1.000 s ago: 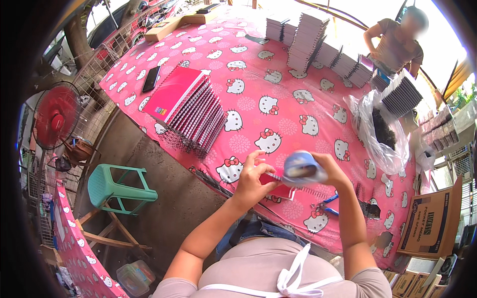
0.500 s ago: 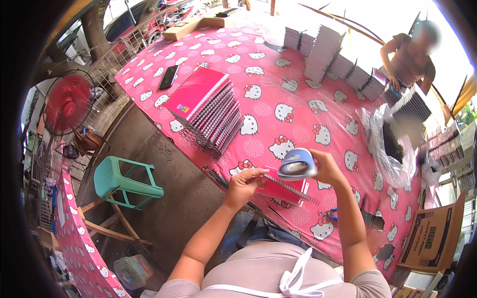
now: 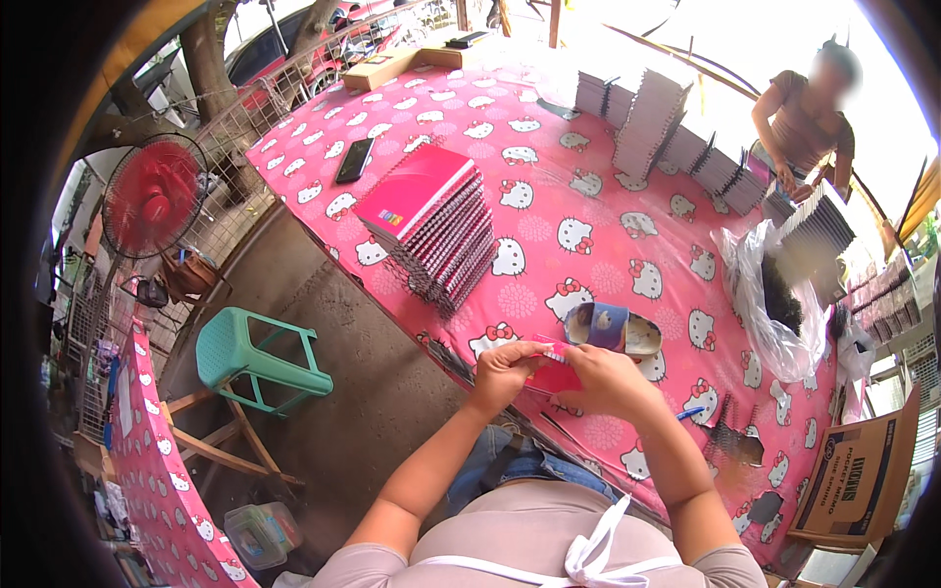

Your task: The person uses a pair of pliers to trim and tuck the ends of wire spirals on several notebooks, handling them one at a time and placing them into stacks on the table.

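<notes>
Across the middle and out toward twelve o'clock, a pink patterned tablecloth (image 3: pixel 534 227) is spreading. At eleven o'clock from the hands, a notebook stack (image 3: pixel 428 230) is standing. Between both hands, a pink notebook (image 3: pixel 557 377) is lying; at one o'clock from it, a blue slipper (image 3: pixel 610 327) is resting. The left hand (image 3: pixel 503 372) is pinching the notebook's edge; the right hand (image 3: pixel 610 379) is touching its right side, its grip unclear.

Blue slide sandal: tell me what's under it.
Pink cat-print tablecloth shows around the blue slide sandal beyond the right hand; whatever lies directly beneath its sole is covered.
</notes>
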A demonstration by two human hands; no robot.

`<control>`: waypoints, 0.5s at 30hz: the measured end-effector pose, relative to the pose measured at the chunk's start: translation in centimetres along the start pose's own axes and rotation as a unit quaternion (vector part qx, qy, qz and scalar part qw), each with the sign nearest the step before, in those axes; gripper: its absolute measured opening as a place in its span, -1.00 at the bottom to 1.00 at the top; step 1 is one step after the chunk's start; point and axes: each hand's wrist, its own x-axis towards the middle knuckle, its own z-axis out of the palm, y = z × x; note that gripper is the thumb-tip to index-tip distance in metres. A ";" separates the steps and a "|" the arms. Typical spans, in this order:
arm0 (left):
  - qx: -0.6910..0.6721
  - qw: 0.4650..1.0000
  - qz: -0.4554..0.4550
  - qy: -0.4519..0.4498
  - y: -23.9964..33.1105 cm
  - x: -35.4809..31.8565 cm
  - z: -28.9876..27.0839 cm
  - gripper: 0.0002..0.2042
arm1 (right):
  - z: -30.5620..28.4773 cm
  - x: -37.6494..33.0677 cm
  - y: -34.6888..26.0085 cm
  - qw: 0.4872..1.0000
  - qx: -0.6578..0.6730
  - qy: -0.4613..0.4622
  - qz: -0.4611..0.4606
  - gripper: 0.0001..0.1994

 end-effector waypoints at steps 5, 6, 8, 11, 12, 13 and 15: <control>-0.200 0.976 0.046 -0.073 1.5 -2.6 -1.6 -0.46 | 1.2 0.8 -2.8 0.972 0.022 0.217 -0.091 -0.66; -0.159 0.985 0.031 -0.066 2.0 -2.9 -1.2 -0.44 | 1.5 1.0 -3.3 0.967 0.088 0.226 -0.080 -0.70; -0.048 0.994 0.090 -0.047 2.6 -2.8 0.0 -0.54 | 1.7 0.7 -3.5 0.950 0.124 0.272 -0.086 -0.75; 0.092 0.992 0.085 0.018 4.8 -4.0 0.6 -0.72 | 1.3 0.3 -3.7 0.920 0.122 0.329 -0.174 -0.82; 0.062 0.996 0.063 0.027 5.5 -4.7 -0.1 -0.71 | -0.1 -0.7 -5.6 0.936 0.125 0.287 -0.160 -0.85; 0.028 0.998 0.037 0.031 6.0 -5.7 -0.8 -0.70 | -0.8 -1.8 -7.4 0.952 0.125 0.242 -0.139 -0.84; -0.032 0.999 0.009 0.024 7.0 -7.3 -2.1 -0.68 | -0.7 -1.1 -9.1 0.937 0.179 0.235 -0.187 -0.86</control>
